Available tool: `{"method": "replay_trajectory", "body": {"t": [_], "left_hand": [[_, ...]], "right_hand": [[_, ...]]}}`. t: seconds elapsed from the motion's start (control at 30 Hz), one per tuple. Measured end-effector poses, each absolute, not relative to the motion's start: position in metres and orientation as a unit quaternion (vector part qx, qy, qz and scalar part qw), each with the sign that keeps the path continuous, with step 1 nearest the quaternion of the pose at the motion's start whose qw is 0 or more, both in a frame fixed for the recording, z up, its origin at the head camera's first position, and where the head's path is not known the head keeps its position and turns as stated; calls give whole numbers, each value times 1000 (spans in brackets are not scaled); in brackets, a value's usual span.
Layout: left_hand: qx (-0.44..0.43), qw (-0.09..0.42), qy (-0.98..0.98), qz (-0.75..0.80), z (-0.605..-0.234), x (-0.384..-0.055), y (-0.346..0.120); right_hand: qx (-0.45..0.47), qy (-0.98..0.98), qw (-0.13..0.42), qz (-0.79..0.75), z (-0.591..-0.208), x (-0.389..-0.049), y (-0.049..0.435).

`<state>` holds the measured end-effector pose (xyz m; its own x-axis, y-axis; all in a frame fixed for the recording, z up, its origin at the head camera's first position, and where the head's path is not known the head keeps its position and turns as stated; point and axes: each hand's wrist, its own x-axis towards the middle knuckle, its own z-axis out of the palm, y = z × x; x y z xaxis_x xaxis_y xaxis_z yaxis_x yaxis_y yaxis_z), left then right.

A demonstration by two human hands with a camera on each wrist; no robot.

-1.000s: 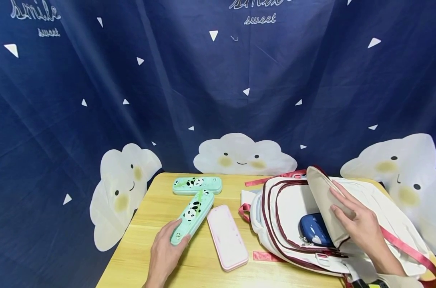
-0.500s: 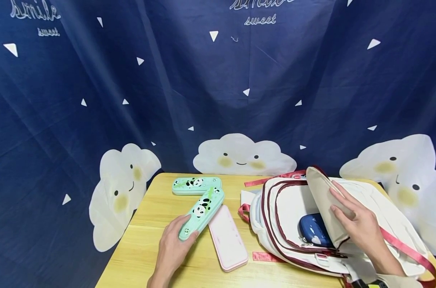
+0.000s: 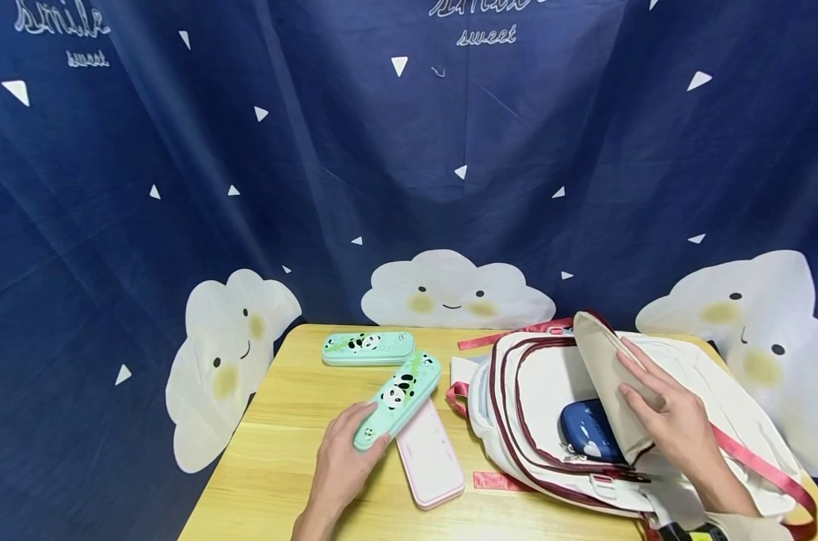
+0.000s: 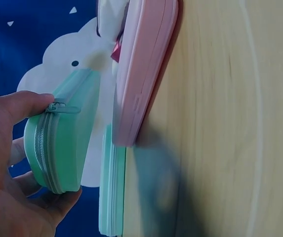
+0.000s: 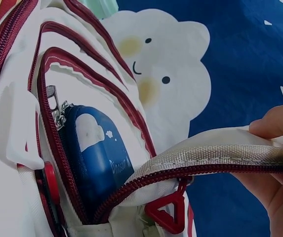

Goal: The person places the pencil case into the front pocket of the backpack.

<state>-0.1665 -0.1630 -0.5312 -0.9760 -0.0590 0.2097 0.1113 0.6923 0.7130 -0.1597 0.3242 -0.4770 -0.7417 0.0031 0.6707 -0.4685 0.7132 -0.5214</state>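
Farthest left at the table's far side, a flat mint panda case (image 3: 368, 349) lies across the wood. Just nearer and to its right, the left hand (image 3: 344, 460) holds a second one, the raised panda case (image 3: 399, 398), by its near end, thumb on one side and fingers on the other. The left wrist view shows this case off the table, with a digit beside its zip pull (image 4: 64, 108). For a steady carry, I would keep that grip firm and the far end level, since an end hold probably lets a long case tip, and stay high enough not to brush the pink case (image 3: 433, 462) lying below it, slightly right. The left wrist reaches in from the near side, the case angled far and right.

Farther right, the white backpack (image 3: 736, 398) lies with its pocket open and a blue case (image 3: 593, 431) inside. The right hand (image 3: 675, 421) pinches the pocket's beige flap (image 3: 608, 379) and holds it up toward the right; how the fingers behind it lie is hard to tell. Keeping the flap well back, without tugging the bag, should leave the mouth wide. The right forearm slants in from the near right.
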Motion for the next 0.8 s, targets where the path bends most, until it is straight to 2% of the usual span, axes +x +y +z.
{"method": "replay_trajectory", "body": {"t": [0.8], "left_hand": [[-111, 107, -910, -384, -519, -188, -117]], "right_hand": [[131, -862, 331, 362, -477, -160, 323]]}}
